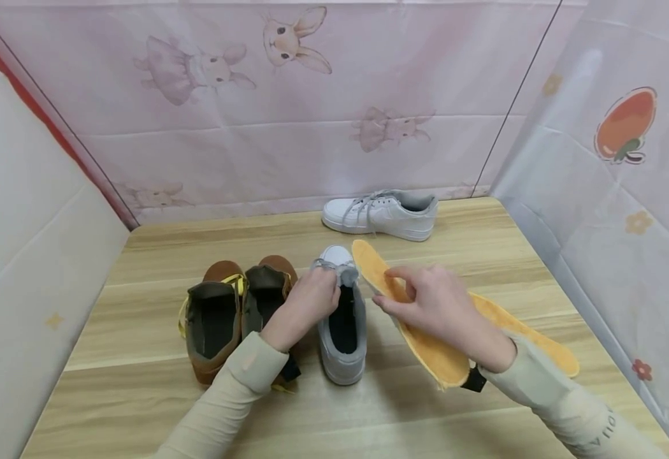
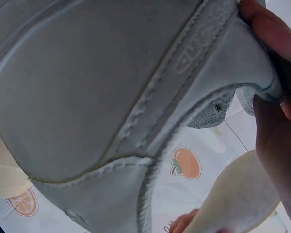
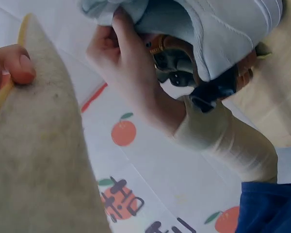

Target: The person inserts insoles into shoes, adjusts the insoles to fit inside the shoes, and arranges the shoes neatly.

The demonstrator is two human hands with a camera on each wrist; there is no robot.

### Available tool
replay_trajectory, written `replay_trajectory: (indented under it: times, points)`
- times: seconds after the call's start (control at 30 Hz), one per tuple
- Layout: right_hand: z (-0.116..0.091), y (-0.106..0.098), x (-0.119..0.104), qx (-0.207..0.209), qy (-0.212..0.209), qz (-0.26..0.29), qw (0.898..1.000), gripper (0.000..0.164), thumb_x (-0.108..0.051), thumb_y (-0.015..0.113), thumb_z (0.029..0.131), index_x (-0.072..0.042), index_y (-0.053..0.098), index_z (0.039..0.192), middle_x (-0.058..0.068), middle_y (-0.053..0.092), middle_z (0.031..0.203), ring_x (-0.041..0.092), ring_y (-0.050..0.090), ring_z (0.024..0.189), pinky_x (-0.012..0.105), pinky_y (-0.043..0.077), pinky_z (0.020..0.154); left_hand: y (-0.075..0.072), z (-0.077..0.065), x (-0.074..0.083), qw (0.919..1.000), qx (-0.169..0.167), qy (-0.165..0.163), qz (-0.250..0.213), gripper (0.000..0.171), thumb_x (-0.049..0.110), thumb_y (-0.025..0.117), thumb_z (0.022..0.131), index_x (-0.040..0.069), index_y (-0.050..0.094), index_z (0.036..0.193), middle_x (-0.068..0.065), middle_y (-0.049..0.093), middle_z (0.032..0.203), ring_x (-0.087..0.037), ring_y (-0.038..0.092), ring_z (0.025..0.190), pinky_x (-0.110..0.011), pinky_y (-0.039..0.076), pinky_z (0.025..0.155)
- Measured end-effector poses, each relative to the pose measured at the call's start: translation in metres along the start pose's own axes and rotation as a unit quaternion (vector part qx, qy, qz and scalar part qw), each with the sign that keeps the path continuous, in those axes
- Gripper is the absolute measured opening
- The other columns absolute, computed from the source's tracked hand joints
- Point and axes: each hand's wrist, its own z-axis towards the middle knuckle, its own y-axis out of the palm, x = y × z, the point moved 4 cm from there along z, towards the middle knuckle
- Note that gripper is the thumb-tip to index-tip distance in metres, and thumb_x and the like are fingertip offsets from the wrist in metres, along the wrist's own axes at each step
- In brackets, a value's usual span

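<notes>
A white sneaker stands at the middle of the table, toe pointing away, its dark inside showing. My left hand grips it by the tongue and lace area; the left wrist view shows the grey-white side of the sneaker close up. In my right hand an orange insole is pinched between thumb and fingers, tilted just right of the sneaker. Its pale underside faces the camera in the right wrist view. A second orange insole lies on the table, partly hidden behind the right hand and forearm.
A second white sneaker sits sideways near the back wall. Left of my left hand stands a pair of brown shoes with yellow laces. Printed cloth walls bound the wooden table at the back and sides.
</notes>
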Motion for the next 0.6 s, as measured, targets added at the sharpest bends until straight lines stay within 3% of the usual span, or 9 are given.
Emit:
replay_trajectory:
  times: [0.17, 0.27, 0.4, 0.5, 0.6]
  points:
    - [-0.007, 0.001, -0.012, -0.056, 0.003, 0.001, 0.998, 0.033, -0.043, 0.069, 0.078, -0.018, 0.074, 0.099, -0.015, 0.037, 0.045, 0.001, 0.033, 0.04, 0.023, 0.028, 0.039, 0.001, 0.0, 0.0, 1.0, 0.003, 0.0, 0.001, 0.022, 0.008, 0.056, 0.088, 0.008, 0.054, 0.066, -0.001, 0.046, 0.059, -0.012, 0.045, 0.048, -0.022, 0.037, 0.041]
    - [-0.012, 0.003, -0.019, -0.091, 0.01, 0.0, 0.996, 0.019, -0.042, 0.069, 0.078, -0.023, 0.07, 0.078, -0.016, 0.031, 0.044, 0.001, 0.033, 0.039, 0.023, 0.028, 0.038, 0.0, 0.0, 0.001, 1.0, 0.006, 0.003, 0.005, 0.022, 0.007, 0.056, 0.088, 0.008, 0.053, 0.065, -0.001, 0.046, 0.058, -0.012, 0.046, 0.048, -0.022, 0.037, 0.041]
    - [-0.017, 0.009, -0.027, -0.132, 0.003, -0.001, 0.991, 0.03, -0.039, 0.068, 0.077, -0.027, 0.05, 0.057, -0.018, 0.027, 0.044, -0.001, 0.031, 0.039, 0.022, 0.027, 0.036, 0.0, -0.001, 0.001, 0.9999, 0.009, 0.006, 0.01, 0.025, 0.007, 0.055, 0.087, 0.008, 0.052, 0.062, -0.001, 0.045, 0.057, -0.013, 0.045, 0.049, -0.024, 0.037, 0.041]
    - [-0.02, 0.014, -0.033, -0.15, -0.007, 0.012, 0.989, 0.023, -0.038, 0.069, 0.078, -0.028, 0.059, 0.06, -0.02, 0.033, 0.044, -0.002, 0.031, 0.039, 0.021, 0.028, 0.036, 0.001, -0.001, 0.001, 0.9996, 0.022, 0.013, 0.013, 0.026, 0.007, 0.055, 0.086, 0.008, 0.052, 0.061, -0.001, 0.043, 0.056, -0.013, 0.043, 0.048, -0.024, 0.036, 0.04]
    - [-0.024, 0.019, -0.037, -0.164, -0.001, 0.028, 0.986, 0.015, -0.039, 0.069, 0.078, -0.025, 0.073, 0.074, -0.018, 0.054, 0.053, -0.003, 0.038, 0.042, 0.021, 0.031, 0.038, 0.001, 0.0, 0.0, 0.9996, 0.02, 0.014, 0.014, 0.025, 0.008, 0.056, 0.086, 0.008, 0.052, 0.061, 0.0, 0.042, 0.056, -0.013, 0.043, 0.048, -0.024, 0.036, 0.04]
